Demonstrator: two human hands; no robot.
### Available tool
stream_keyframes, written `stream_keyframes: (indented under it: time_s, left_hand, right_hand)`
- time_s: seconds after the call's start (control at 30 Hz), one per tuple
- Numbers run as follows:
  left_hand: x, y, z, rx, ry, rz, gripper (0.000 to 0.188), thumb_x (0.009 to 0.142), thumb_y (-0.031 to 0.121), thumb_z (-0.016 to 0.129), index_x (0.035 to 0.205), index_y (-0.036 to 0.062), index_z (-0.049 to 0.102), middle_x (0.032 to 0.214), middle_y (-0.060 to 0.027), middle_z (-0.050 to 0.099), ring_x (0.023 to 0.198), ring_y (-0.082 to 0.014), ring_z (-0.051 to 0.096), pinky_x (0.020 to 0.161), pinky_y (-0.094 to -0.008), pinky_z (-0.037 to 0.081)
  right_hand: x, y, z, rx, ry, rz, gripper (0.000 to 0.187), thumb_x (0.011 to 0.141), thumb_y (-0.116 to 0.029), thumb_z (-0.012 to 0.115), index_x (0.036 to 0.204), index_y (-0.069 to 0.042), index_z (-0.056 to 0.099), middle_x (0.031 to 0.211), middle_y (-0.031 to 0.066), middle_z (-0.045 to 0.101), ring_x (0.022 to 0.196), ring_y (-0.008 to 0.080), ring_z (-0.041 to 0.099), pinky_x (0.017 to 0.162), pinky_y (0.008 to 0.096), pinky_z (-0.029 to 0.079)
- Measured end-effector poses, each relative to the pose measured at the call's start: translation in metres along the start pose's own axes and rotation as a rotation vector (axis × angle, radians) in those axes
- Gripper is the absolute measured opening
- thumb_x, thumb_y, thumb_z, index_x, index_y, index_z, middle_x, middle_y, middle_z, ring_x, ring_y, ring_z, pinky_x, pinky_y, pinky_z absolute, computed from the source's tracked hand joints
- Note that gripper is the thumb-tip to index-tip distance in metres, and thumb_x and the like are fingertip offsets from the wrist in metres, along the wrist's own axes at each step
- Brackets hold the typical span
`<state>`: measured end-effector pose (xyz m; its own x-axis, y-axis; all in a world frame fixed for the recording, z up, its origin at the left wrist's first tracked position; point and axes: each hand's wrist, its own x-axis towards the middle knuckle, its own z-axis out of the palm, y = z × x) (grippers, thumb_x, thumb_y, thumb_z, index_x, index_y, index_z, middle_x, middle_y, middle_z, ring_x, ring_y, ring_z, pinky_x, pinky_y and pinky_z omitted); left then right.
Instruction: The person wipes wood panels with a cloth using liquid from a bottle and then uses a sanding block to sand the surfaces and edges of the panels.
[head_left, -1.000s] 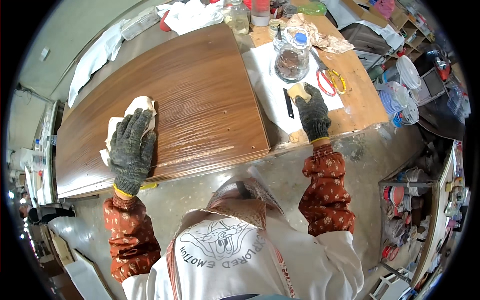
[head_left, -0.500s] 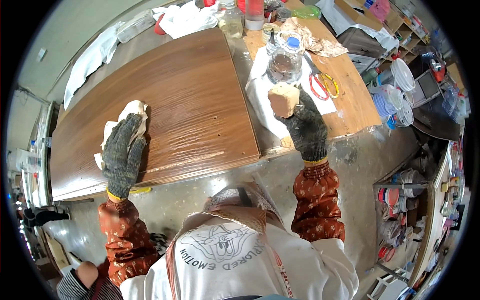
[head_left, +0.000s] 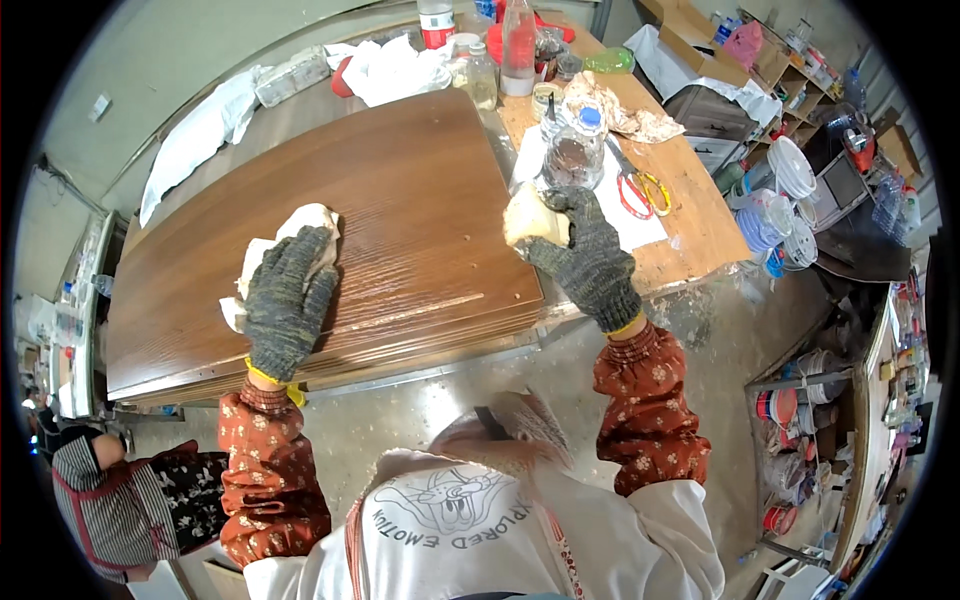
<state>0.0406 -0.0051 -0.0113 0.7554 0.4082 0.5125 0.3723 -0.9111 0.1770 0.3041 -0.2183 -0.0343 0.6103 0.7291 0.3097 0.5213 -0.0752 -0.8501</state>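
My left hand [head_left: 288, 305], in a dark grey knit glove, lies over a cream cloth [head_left: 315, 215], pressing it on the brown wood-grain panel [head_left: 410, 190]. Its fingers are stretched along the cloth and hold it against the surface. My right hand [head_left: 592, 262], gloved alike, grips a beige sponge-like pad [head_left: 535, 215] between thumb and fingers, by the panel's right edge. A clear plastic jug with a blue cap [head_left: 575, 155] stands just beyond that hand. To its right are scissors [head_left: 648, 192] with red and yellow handles.
Behind the panel lie white cloths [head_left: 390, 72], glass jars [head_left: 482, 80] and a tall clear bottle [head_left: 518, 50]. A crumpled stained cloth [head_left: 640, 122] is on the wooden table [head_left: 700, 230]. White buckets [head_left: 792, 168] stand at right. Another person [head_left: 115, 500] is at lower left.
My left hand and the cream cloth have moved right along the panel. My right hand has brought the pad left toward the panel's edge and turned it. The view has shifted slightly.
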Motion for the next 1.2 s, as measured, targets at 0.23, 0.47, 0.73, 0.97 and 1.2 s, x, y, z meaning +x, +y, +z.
stream_keyframes:
  time_s: [0.23,0.47,0.73,0.97,1.2]
  left_hand:
    - [0.002,0.006,-0.002,0.167,-0.060,-0.005,0.041,0.086,0.022,0.060,0.125,0.0091,0.054,0.129,-0.0134,0.053,0.118,-0.0360,0.048,0.102,-0.0474,0.033]
    - [0.006,0.024,-0.009,0.223,-0.106,-0.032,0.040,0.084,0.013,0.060,0.123,0.0057,0.056,0.127,-0.0157,0.054,0.120,-0.0347,0.048,0.104,-0.0440,0.032]
    - [0.007,0.022,-0.010,0.181,-0.110,-0.091,0.041,0.080,0.010,0.062,0.121,0.0048,0.057,0.126,-0.0155,0.056,0.117,-0.0367,0.050,0.101,-0.0445,0.036]
    - [0.016,0.026,-0.011,0.170,-0.113,-0.101,0.040,0.082,0.008,0.061,0.121,0.0039,0.057,0.124,-0.0159,0.057,0.118,-0.0336,0.050,0.103,-0.0424,0.035]
    - [0.013,0.023,-0.004,0.193,-0.112,-0.102,0.039,0.082,0.008,0.061,0.121,0.0046,0.057,0.123,-0.0160,0.057,0.116,-0.0340,0.051,0.101,-0.0436,0.037]
  right_hand:
    - [0.020,0.003,0.001,0.058,-0.050,-0.213,0.058,0.073,-0.010,0.077,0.122,-0.001,0.047,0.114,0.0113,0.057,0.106,0.0188,0.055,0.093,0.0315,0.044]
    - [0.168,0.070,0.039,0.065,-0.048,-0.327,0.053,0.077,-0.013,0.072,0.124,-0.004,0.049,0.114,0.0090,0.058,0.109,0.0172,0.054,0.094,0.0304,0.044]
    - [0.283,0.095,0.073,0.090,0.132,-0.293,0.054,0.073,-0.022,0.075,0.121,-0.011,0.052,0.118,0.0127,0.059,0.108,0.0280,0.057,0.091,0.0364,0.045]
    - [0.186,0.085,0.042,0.331,-0.111,-0.393,0.055,0.075,-0.014,0.072,0.124,-0.010,0.049,0.111,0.0123,0.059,0.105,0.0255,0.057,0.090,0.0337,0.047]
    - [0.044,0.053,-0.022,0.342,-0.629,-0.465,0.053,0.077,-0.022,0.071,0.124,-0.009,0.051,0.122,0.0128,0.052,0.113,0.0291,0.053,0.094,0.0387,0.047]
